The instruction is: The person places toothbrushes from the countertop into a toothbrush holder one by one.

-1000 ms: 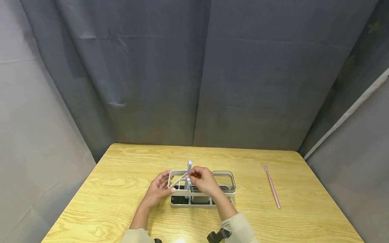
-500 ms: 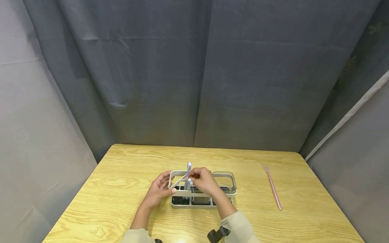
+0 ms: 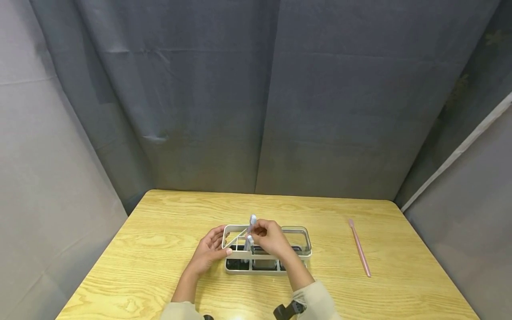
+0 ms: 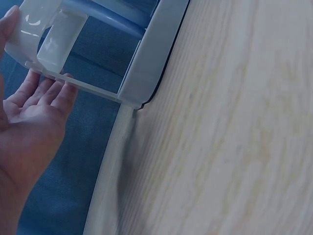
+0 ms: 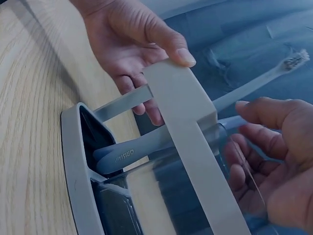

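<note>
Grey curtains back a wooden table. Left hand steadies the left end of a white holder, fingers nearly straight under its rim, thumb on top. Right hand pinches a blue toothbrush standing tilted in the holder's left compartment. Pink toothbrush lies well apart, far right.

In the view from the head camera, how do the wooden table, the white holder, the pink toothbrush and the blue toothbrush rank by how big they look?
Largest to smallest:
1. Wooden table
2. White holder
3. Pink toothbrush
4. Blue toothbrush, though it stands in the holder with the right hand covering much of it, so its full length is unsure.
</note>
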`<control>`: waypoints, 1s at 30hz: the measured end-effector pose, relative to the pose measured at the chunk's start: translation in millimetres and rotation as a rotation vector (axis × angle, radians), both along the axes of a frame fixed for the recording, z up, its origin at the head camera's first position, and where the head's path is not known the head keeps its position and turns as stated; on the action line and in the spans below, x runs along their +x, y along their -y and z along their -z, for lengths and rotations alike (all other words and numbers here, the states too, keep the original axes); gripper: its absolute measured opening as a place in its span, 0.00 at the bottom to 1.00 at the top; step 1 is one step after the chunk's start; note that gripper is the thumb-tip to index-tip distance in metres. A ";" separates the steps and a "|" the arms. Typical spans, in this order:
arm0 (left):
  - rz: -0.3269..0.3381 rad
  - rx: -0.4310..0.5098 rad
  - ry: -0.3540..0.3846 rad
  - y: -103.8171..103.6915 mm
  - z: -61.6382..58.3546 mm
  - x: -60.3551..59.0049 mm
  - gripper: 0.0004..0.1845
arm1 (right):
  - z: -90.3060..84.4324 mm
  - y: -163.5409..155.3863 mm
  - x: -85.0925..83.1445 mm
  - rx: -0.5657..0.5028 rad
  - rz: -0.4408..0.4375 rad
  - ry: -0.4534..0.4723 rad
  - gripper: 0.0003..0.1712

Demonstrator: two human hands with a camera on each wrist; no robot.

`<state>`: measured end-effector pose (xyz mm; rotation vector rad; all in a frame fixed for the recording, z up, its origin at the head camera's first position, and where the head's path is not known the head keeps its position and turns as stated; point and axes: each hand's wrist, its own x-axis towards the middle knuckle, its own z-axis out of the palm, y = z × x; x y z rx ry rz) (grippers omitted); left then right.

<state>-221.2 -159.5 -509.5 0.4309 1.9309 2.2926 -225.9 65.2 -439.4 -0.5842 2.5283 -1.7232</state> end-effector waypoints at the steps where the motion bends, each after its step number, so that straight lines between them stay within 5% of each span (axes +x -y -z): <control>1: -0.001 0.002 0.002 -0.2 0.1 0.0 0.39 | -0.5 -1.3 1.2 -0.022 0.006 0.004 0.04; 13: 0.001 0.011 0.026 0.4 1.2 -0.6 0.39 | -16.2 -26.1 12.8 -0.128 0.046 0.032 0.14; 18: 0.002 0.008 0.027 0.2 2.3 -1.4 0.39 | -40.3 -36.4 26.8 -0.110 -0.005 -0.003 0.13; 25: 0.009 0.000 0.032 1.0 1.4 -0.7 0.40 | -20.8 -59.5 16.7 -0.116 -0.043 -0.027 0.14; 30: -0.006 0.000 0.023 0.9 -0.7 -0.8 0.40 | -22.7 -73.1 15.6 -0.108 -0.101 -0.082 0.16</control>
